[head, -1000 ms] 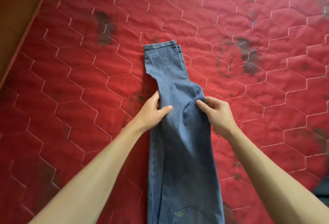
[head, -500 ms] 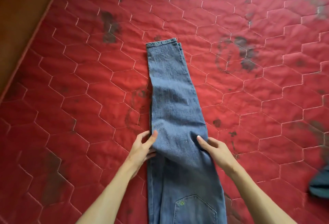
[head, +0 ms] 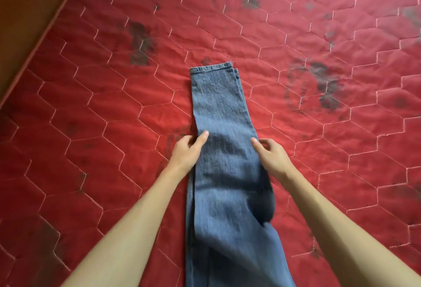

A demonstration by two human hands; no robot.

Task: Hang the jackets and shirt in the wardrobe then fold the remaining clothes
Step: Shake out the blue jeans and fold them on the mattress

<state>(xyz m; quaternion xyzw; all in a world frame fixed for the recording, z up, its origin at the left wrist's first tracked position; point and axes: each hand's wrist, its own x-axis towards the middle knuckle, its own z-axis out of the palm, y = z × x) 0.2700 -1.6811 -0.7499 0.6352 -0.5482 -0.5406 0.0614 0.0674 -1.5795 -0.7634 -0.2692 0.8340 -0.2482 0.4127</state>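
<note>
A pair of blue jeans (head: 221, 104), folded lengthwise leg on leg, lies flat on the red quilted mattress (head: 91, 127). The hems point away from me and the seat end runs off the bottom of the view. My left hand (head: 188, 150) pinches the left edge of the legs, with the thumb on top of the denim. My right hand (head: 272, 155) pinches the right edge at the same height, fingers curled at the edge. The denim between and below my hands is slightly rumpled.
The mattress has dark stains, one patch at the upper left (head: 139, 43) and another at the right (head: 323, 88). A brown wooden surface (head: 25, 13) borders the mattress along its left edge.
Both hands slid toward me along the legs, then moved back up toward the hems. The bunched fold seen a second ago has flattened out.
</note>
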